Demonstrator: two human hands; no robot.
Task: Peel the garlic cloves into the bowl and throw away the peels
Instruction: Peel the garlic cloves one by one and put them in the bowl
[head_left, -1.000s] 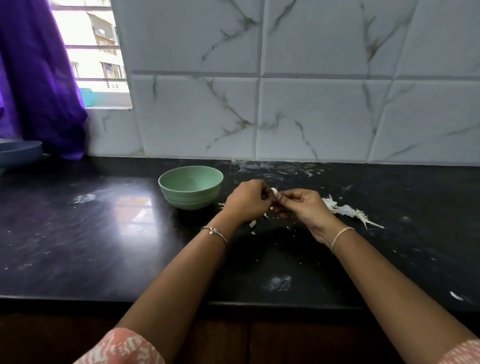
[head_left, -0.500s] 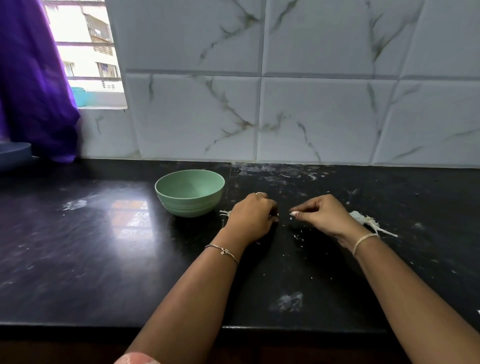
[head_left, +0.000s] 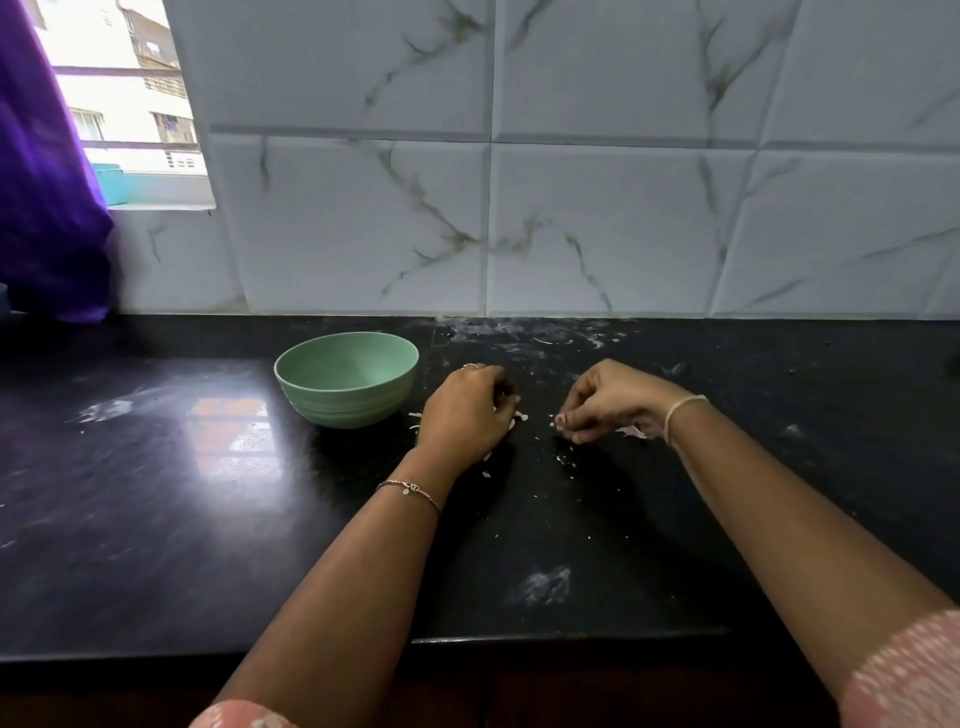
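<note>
Plausibly the papery white peels (head_left: 631, 431), loose flakes at three and six o'clock of the curled left hand (head_left: 465, 415), scatter over the counter (head_left: 156, 519) at any sweep. Whether that hand holds a clove I cannot tell. The right hand (head_left: 608, 402) seems to pinch a peel scrap (head_left: 552, 423), and the green bowl (head_left: 345, 410) sits at ten o'clock.

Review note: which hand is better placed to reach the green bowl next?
Left. The left hand sits just beside the bowl; the right hand is farther off, beyond the left one, over peel scraps.
</note>
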